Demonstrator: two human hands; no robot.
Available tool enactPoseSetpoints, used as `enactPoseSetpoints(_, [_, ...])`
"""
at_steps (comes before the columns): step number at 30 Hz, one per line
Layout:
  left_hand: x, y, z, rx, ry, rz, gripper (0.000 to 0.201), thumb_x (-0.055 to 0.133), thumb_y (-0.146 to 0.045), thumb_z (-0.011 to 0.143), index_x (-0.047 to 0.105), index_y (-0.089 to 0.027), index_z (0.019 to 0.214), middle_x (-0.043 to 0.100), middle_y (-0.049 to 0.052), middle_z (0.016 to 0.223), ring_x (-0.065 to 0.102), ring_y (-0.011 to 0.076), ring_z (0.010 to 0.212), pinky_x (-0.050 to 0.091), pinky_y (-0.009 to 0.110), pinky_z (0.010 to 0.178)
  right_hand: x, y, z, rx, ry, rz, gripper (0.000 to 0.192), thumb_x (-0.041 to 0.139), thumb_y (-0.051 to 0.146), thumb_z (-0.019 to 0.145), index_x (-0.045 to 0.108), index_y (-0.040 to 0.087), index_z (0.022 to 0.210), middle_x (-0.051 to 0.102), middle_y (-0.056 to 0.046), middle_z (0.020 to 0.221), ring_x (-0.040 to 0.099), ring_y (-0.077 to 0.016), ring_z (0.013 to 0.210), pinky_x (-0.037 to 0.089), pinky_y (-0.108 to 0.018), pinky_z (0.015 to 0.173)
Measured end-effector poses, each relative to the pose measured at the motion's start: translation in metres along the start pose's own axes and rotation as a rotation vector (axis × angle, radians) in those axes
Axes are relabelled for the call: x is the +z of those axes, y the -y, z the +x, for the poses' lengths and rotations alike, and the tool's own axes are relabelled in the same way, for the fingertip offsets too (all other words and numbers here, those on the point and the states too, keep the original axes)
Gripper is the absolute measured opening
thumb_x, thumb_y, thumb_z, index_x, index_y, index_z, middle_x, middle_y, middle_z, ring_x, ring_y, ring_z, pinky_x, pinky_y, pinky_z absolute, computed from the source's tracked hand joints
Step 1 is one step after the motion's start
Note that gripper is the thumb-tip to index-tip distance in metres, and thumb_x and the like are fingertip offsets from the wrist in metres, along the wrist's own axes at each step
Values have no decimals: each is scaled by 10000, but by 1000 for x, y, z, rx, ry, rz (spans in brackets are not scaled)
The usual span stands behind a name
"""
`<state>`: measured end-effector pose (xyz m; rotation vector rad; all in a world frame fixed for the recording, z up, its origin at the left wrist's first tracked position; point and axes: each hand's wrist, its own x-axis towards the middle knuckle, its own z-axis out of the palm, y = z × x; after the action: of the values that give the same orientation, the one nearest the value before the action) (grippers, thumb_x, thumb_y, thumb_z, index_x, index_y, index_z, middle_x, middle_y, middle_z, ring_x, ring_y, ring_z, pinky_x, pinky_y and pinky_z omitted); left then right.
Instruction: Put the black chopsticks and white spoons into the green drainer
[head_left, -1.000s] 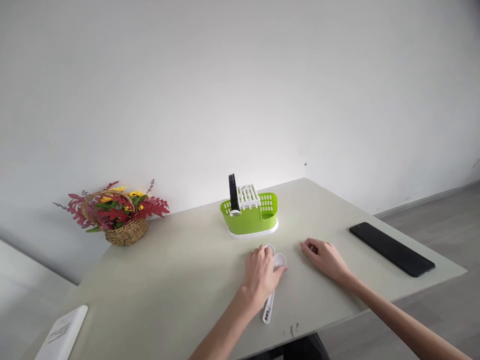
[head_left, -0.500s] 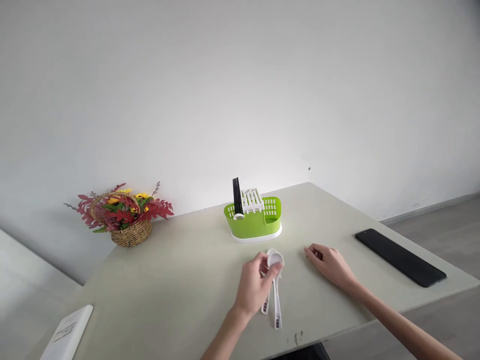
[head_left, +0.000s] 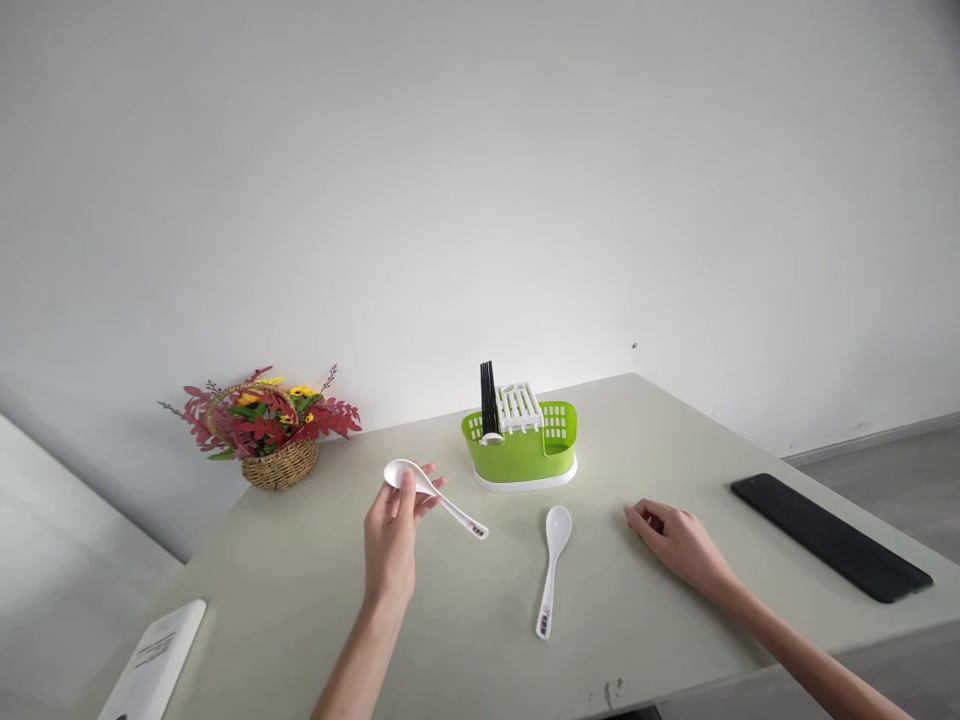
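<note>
Thumb and fingers of my left hand (head_left: 394, 530) grip a white spoon (head_left: 457, 516) near its bowl, its handle slanting down to the right above the table. A second white spoon (head_left: 553, 565) lies on the table, bowl away from me, between my two hands. My right hand (head_left: 679, 540) rests on the table to its right with curled fingers; whether anything is in them is hidden. Behind the spoons stands a green basket (head_left: 517, 462) on a white base. Black chopsticks (head_left: 489, 400) and the bowl of another white spoon (head_left: 492, 438) show at its left end.
A white slatted rack (head_left: 519, 407) sits on the green basket. At the back left is a wicker basket (head_left: 281, 468) of artificial flowers. A long black case (head_left: 829, 535) lies at the right, and a white box (head_left: 154, 660) at the front left.
My left hand has lifted one spoon off the other and carried it left. The other spoon stays on the table. The view has shifted slightly; my right hand stays resting.
</note>
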<state>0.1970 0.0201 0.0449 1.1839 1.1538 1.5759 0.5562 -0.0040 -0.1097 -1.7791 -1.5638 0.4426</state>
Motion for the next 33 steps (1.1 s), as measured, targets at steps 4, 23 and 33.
enactPoseSetpoints(4, [-2, 6, 9, 70, -18, -29, 475, 698, -550, 886, 662, -123, 1091, 713, 185, 1218, 748, 305, 1032, 584, 468, 960, 1, -2, 0, 15, 15, -4, 448, 405, 595, 941, 472, 251, 663, 548, 26, 602, 476, -162, 600, 379, -258, 607])
enactPoseSetpoints(23, [57, 26, 106, 394, 112, 42, 385, 537, -534, 990, 532, -217, 1207, 708, 140, 1169, 746, 295, 1056, 622, 272, 555, 7, -3, 3, 7, 1, -35, 445, 401, 580, 961, 442, 246, 669, 514, 29, 595, 457, -152, 585, 378, -236, 582])
enactPoseSetpoints(33, [47, 54, 97, 266, 322, 212, 372, 555, -558, 960, 604, -235, 1139, 712, 102, 1209, 692, 149, 680, 473, 213, 420, 3, 3, 2, 44, 11, -38, 455, 413, 593, 947, 483, 245, 663, 512, 20, 594, 449, -157, 586, 387, -238, 571])
